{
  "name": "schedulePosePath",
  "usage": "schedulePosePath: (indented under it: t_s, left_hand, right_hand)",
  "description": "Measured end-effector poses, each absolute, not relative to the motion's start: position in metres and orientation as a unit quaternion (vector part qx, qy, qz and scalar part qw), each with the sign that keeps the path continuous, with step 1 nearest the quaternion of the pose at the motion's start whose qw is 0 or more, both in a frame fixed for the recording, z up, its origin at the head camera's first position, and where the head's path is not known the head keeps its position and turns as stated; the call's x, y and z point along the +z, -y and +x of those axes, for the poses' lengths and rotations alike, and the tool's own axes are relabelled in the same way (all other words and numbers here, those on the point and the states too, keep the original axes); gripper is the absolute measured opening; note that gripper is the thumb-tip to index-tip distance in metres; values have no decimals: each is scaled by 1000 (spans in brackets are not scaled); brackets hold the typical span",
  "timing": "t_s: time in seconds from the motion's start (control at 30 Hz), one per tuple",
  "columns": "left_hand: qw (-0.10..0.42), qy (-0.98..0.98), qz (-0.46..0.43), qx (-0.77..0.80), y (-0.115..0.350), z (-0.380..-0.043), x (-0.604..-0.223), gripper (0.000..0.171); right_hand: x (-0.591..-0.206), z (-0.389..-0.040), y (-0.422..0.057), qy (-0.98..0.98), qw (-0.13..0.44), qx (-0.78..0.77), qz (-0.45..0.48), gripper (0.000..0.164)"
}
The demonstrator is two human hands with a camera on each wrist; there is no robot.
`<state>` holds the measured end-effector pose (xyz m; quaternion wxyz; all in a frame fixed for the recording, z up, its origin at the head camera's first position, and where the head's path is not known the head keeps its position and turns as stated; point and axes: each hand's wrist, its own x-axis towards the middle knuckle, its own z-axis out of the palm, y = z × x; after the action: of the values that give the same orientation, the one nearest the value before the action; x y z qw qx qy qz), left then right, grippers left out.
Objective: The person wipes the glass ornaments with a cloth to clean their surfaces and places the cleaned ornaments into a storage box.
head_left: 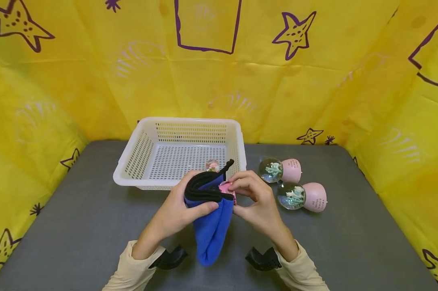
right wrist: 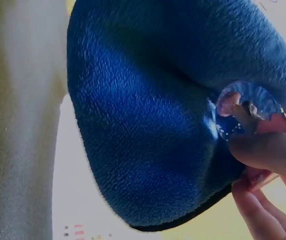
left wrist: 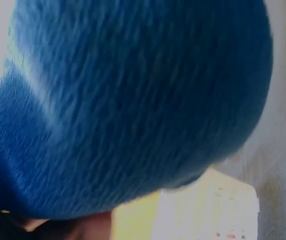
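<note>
A folded blue fleece cloth with black edging hangs in my left hand, whose thumb lies across its front. The cloth fills most of the left wrist view. My right hand pinches a small snow globe by its pink base at the cloth's right side. In the right wrist view, the clear dome of this globe rests against the blue cloth, with a small figure inside. Thumb and fingers grip the pink base, partly covering it.
Behind the hands stands a white perforated plastic basket. Inside it, near the front right, sits another small snow globe. Two larger snow globes with pink bases lie on their sides on the grey table at right.
</note>
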<state>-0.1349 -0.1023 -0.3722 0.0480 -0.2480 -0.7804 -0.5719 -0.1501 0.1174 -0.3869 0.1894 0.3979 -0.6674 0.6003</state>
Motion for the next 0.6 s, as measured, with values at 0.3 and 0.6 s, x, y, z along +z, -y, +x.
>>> schedulePosePath:
  t_s: [0.3, 0.6]
  left_hand:
    - [221, 783, -300, -498, 94, -133, -374, 41]
    - [221, 783, -274, -514, 99, -134, -375, 39]
  right_hand:
    - [-387, -149, -119, 709, 131, 600, 345, 53]
    - [-384, -148, -124, 688, 64, 638, 339, 47]
